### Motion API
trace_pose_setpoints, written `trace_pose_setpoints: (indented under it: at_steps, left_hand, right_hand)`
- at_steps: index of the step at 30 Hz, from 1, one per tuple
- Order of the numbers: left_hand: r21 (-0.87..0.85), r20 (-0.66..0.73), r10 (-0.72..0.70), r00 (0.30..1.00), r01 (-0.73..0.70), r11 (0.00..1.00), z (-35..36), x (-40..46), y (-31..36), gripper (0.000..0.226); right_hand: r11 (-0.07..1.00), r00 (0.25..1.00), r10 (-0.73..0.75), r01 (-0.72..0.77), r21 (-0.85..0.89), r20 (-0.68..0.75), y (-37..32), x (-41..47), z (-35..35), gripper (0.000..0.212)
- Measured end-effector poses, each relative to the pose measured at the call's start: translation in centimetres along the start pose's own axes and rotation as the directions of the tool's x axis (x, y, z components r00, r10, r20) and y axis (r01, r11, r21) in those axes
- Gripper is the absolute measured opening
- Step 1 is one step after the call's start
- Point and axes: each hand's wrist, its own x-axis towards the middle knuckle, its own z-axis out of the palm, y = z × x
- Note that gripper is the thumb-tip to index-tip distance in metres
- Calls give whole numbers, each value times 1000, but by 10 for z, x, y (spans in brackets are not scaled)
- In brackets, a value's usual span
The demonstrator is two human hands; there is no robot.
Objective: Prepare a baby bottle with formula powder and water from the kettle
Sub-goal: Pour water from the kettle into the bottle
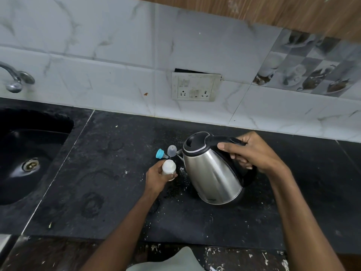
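Right hand (254,153) gripping kettle (211,169) handle, tilted; left hand (158,178) clasping bottle (169,167) mid-counter. Risk: spout overshooting narrow neck, scalding fingers.

Both forearms are bare from the near edge of the view up to the left hand (156,178) and the right hand (254,153), with no sleeves, rings, watch or bands showing, and a fold of pale grey-green clothing (175,261) sits between them.

black sink (11,153) and tap (15,79) far left; wall socket panel (196,86) on tiles
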Motion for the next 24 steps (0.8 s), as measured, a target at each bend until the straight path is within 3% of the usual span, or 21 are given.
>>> trace_pose_setpoints:
  at_steps: [12,24]
  left_hand:
    - [-69,-111,-49,993,42,997,-30,-15,8,55]
    - [-3,-169,-105,980,106,994,-66,-39,-14,51]
  right_hand:
    - [941,995,-34,63,332,-93,5,40,23,49]
    - [887,961,-42,162,433,-272,-20,162,113,41]
